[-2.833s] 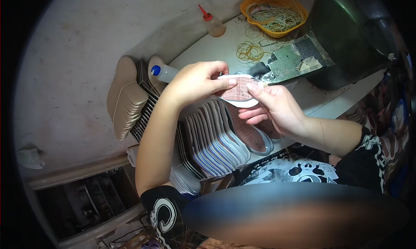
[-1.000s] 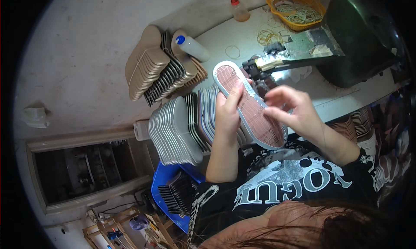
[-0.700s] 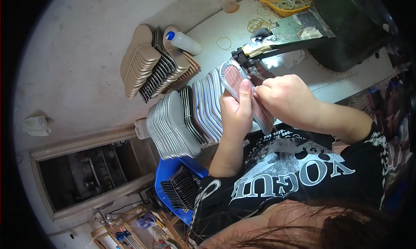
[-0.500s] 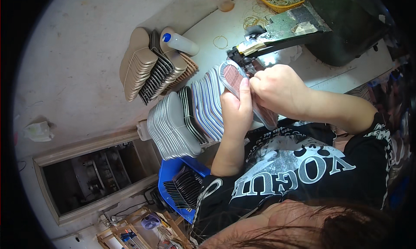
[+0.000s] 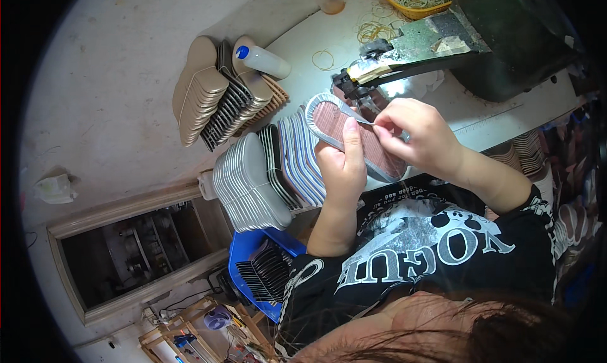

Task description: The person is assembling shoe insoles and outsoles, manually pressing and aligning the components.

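bottle (image 5: 264, 60) | white, blue cap | lying by insole stacks (image 5: 215, 91)

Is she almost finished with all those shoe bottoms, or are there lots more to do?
Hard to tell which are finished. One insole is in hand now: the left hand holds it from below, the right hand pinches its edge beside the sewing machine. Long rows of stacked insoles lean on the table's left, more tan ones behind, and dark ones fill a blue basket. Probably lots remain.
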A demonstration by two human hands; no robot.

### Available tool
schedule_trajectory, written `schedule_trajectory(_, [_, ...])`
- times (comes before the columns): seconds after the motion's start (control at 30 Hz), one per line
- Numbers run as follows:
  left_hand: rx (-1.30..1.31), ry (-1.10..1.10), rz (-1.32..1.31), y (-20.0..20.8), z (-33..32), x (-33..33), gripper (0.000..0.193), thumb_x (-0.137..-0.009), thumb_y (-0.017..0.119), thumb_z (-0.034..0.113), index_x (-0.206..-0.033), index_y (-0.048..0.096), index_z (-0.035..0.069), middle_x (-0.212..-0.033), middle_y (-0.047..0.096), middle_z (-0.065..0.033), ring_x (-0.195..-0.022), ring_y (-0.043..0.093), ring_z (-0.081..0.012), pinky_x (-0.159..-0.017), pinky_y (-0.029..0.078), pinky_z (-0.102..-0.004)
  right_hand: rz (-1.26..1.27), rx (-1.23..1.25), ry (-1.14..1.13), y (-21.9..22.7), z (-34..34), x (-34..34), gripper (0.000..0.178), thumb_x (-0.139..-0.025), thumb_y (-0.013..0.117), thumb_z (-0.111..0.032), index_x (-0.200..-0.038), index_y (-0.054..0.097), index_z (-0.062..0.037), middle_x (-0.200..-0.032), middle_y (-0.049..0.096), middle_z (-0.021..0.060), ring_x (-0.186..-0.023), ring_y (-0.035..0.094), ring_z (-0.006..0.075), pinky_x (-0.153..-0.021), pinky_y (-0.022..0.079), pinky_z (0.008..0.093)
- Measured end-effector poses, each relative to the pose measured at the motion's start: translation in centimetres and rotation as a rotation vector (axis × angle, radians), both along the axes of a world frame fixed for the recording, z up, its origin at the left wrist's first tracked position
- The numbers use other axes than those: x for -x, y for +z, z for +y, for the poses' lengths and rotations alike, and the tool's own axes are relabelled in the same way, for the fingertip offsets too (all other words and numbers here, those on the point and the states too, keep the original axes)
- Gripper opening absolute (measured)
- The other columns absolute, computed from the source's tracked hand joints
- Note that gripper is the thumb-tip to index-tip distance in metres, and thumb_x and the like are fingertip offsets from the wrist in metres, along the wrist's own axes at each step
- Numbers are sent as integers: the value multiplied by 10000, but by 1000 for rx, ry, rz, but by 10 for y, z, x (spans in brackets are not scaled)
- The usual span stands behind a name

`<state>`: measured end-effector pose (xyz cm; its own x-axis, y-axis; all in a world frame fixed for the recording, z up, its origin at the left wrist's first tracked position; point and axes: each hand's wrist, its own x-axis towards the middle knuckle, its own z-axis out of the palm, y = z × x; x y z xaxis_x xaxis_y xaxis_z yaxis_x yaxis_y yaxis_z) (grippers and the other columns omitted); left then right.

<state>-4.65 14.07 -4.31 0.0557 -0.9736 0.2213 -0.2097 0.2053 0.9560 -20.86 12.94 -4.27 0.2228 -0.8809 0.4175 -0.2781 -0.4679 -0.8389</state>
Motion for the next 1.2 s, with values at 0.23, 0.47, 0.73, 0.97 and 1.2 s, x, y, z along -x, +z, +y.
schedule_trajectory(0.23, [104, 94, 79, 19, -5, 6, 353, -944, 513, 115, -1234, 414, -62, -1091, 568, -122, -975, 565, -174, -850, 460, -299, -6, 339, -19, 9, 6, 9, 141, -690, 687, -42, -756, 563, -39, -689, 557, 63, -627, 572, 259, -584, 478, 330])
schedule_trajectory(0.47, [-48, -26, 516, 9, -65, -20, 303, -895, 603, 95, -1149, 497, -33, -1089, 576, -91, -945, 565, -113, -805, 461, -249, -678, -818, 341, -28, 33, 7, 425, -929, 596, -289, -1206, 512, 22, -1089, 595, 59, -1011, 534, 101, -867, 452, 291])
schedule_trajectory(0.73, [53, 48, -138, -32, -134, -6, 278, -736, 762, 273, -798, 684, 14, -768, 550, -63, -733, 530, -197, -673, 420, -297, -657, -646, 130, -21, 44, 3, 291, -959, 552, -210, -1108, 579, 39, -979, 647, 37, -855, 566, 49, -771, 467, 223])
schedule_trajectory(0.97, [-312, -147, -35, -5, -180, -11, 434, -830, 671, 434, -884, 686, 4, -834, 688, -80, -721, 627, -162, -744, 469, -284, -797, -774, 249, -12, -6, -7, 255, -930, 587, -222, -1007, 633, 17, -857, 670, 48, -708, 611, 71, -643, 495, 222])
schedule_trajectory(1.2, [224, 197, -398, -31, -64, -93, 311, -967, 480, 257, -1078, 586, -13, -1005, 596, -135, -985, 536, -294, -918, 386, -370, -197, -499, 163, -11, 46, -31, 226, -929, 560, -209, -910, 613, 10, -705, 589, 39, -704, 527, 79, -641, 428, 265])
